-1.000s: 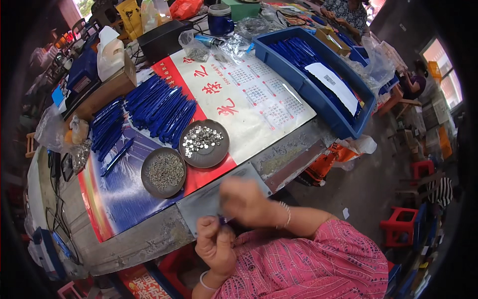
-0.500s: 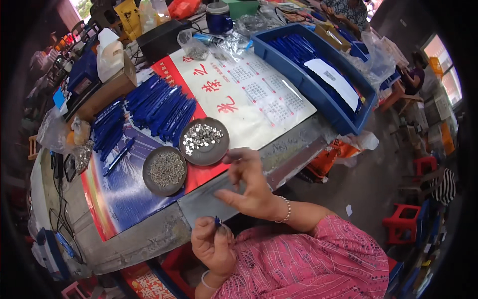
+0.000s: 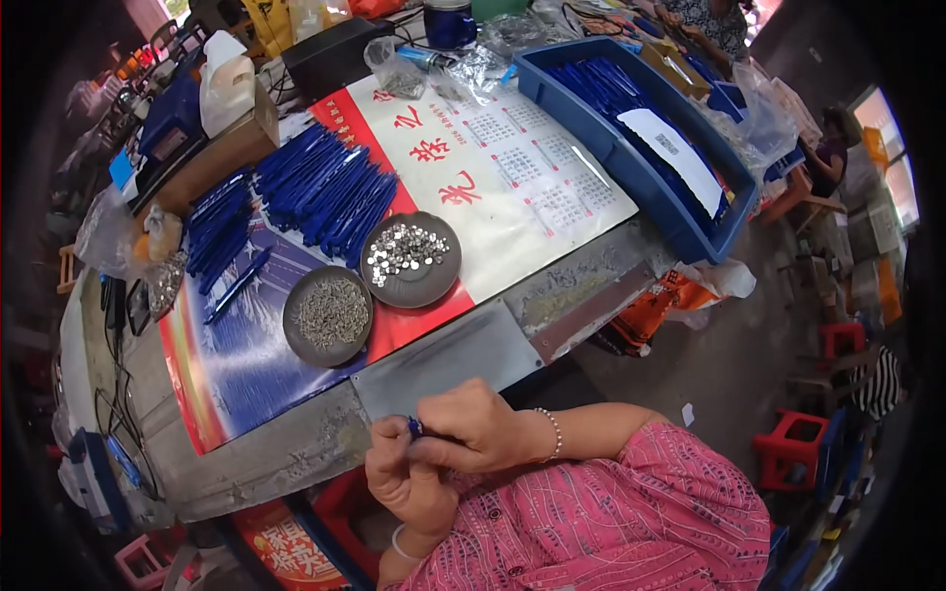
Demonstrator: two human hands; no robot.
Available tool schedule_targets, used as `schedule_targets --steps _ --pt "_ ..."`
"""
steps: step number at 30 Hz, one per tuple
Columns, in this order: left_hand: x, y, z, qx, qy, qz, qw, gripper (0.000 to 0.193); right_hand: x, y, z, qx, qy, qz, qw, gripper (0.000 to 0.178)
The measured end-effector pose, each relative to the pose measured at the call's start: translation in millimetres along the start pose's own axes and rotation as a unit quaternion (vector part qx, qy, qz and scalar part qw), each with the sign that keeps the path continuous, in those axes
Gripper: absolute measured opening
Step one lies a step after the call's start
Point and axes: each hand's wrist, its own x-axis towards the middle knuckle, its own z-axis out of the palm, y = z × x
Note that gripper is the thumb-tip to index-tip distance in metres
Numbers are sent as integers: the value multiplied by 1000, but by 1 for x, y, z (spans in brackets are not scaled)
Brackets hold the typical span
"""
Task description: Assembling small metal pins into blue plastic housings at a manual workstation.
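My left hand [image 3: 412, 490] is closed around what looks like a blue pen [image 3: 415, 427]; just its short blue end shows between the fingers. My right hand [image 3: 475, 426] meets it there, fingers pinched at that end, and whatever small thing they may hold is hidden. Both hands are in front of the table edge, close to my body. Beyond them on the table stand two dark round dishes. One dish [image 3: 434, 289] contains shiny silver discs [image 3: 404, 251]; the other dish [image 3: 298, 340] contains tiny metal parts [image 3: 333, 313].
Blue pens [image 3: 325, 187] lie in bundles behind the dishes, with a single pen [image 3: 238, 284] apart. A calendar sheet [image 3: 512, 231] covers the tabletop. At right sits a blue tray [image 3: 631, 177] of pens under white paper. Red stools [image 3: 791, 443] stand on the floor; other people work beyond.
My right hand has come down and left from beside the disc dish to the pen end in my left hand. Its fingers, spread before, are now pinched. The view has shifted slightly.
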Motion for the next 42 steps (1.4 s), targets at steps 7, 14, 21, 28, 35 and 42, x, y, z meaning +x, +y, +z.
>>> schedule_targets --steps 7,14,21,28,35,42 --pt "-1 -4 0 -70 15 -30 997 16 6 -5 -5 -2 -16 27 1000 35" --pt "2 7 8 -92 14 -87 992 16 5 4 -8 -50 8 -10 999 28" --pt "-2 12 10 -117 32 -100 988 16 1 -5 -7 -36 -7 8 999 27" --pt "3 3 6 -35 -5 -99 994 15 2 4 -23 -33 4 0 999 31" --pt "38 13 3 53 -94 -225 968 20 -27 32 -79 2 124 182 975 17" --pt "88 -3 4 290 -263 -152 907 19 -56 56 -99 -67 114 143 981 20"
